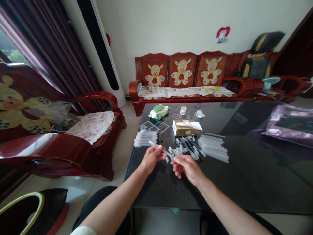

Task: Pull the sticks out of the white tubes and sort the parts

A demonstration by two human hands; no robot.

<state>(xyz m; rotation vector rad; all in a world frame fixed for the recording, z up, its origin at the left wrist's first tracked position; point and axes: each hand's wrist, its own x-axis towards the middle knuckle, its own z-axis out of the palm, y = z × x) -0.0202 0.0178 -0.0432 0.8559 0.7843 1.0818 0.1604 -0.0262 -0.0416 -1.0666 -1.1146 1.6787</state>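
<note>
My left hand (153, 159) is closed around a slim translucent white pen (153, 144), which slants down to the right toward my other hand. Close by the pen's lower end, my right hand (186, 165) pinches with thumb and forefinger; what is between them is too small to make out. Just beyond my fingertips lies a heap of small translucent caps (178, 150). Dark thin pen refills (187, 144) lie in a loose bunch behind it. A row of translucent tubes (213, 148) is to the right. Finished-looking white pens (146, 138) are stacked on the left.
On the dark glossy table (244, 182) stand a tissue box (187, 131), a green wipes pack (158, 113), a small white jar (183, 110) and a crumpled tissue (200, 114). A shiny purple package (288, 125) lies at right. Wooden seats (135, 88) stand behind and left.
</note>
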